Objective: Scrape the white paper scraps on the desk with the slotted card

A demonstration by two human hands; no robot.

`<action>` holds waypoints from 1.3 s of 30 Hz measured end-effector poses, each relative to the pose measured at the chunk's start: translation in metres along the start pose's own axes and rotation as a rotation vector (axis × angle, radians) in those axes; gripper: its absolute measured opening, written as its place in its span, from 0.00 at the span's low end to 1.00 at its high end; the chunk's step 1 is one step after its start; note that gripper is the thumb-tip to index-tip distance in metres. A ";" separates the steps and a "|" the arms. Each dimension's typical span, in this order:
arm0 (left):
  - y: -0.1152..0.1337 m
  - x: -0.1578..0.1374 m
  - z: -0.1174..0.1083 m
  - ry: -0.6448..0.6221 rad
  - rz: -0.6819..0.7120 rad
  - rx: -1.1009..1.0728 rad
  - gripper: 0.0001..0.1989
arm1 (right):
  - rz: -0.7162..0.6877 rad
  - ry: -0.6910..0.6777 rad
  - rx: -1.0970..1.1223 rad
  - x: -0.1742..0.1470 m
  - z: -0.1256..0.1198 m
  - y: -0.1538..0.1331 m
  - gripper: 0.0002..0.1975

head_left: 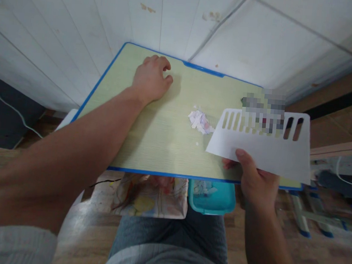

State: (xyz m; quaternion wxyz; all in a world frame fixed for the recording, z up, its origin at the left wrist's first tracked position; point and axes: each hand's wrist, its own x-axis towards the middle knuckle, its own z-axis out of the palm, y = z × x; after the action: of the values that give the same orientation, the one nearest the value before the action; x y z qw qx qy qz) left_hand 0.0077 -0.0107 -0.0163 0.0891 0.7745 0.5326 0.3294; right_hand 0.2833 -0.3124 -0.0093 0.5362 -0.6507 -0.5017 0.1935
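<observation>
My right hand (pixel 258 185) grips a flat white slotted panel (pixel 262 153) by its near edge, thumb on top and fingers underneath. A row of long slots runs along the panel's far edge, and the panel covers the right part of the desk. My left hand (pixel 152 78) is over the far left part of the desk, fingers loosely curled and thumb apart, with nothing seen between them. A small heap of crumpled paper scraps (pixel 200 122) lies mid-desk, just left of the panel. One tiny scrap sits in front of the heap.
The pale green desktop (pixel 150 146) has a blue rim and stands against a white panelled wall (pixel 178 22). Below its front edge are a turquoise bin (pixel 212 210) and a patterned box or bag (pixel 148 205). A pixelated patch hides something at the back right, near a wooden piece (pixel 341 116).
</observation>
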 end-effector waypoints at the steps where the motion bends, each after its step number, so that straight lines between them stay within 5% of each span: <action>1: 0.001 0.000 0.000 -0.003 0.002 0.005 0.14 | -0.005 -0.003 -0.011 0.000 -0.001 0.001 0.20; 8: 0.010 -0.002 -0.001 0.006 -0.031 -0.004 0.13 | -0.059 -0.048 -0.065 -0.007 -0.001 -0.001 0.21; 15: 0.016 -0.002 -0.004 -0.026 -0.052 0.044 0.14 | -0.086 -0.309 -0.075 -0.022 0.003 -0.015 0.24; 39: -0.019 0.007 0.020 0.056 -0.058 -0.118 0.12 | -0.005 -0.339 0.125 -0.032 0.020 -0.009 0.25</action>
State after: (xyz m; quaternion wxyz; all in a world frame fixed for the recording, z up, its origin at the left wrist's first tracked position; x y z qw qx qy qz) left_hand 0.0066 0.0078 -0.0376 0.1293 0.7426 0.5367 0.3792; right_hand 0.2502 -0.3303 -0.0177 0.4839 -0.5729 -0.5733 0.3301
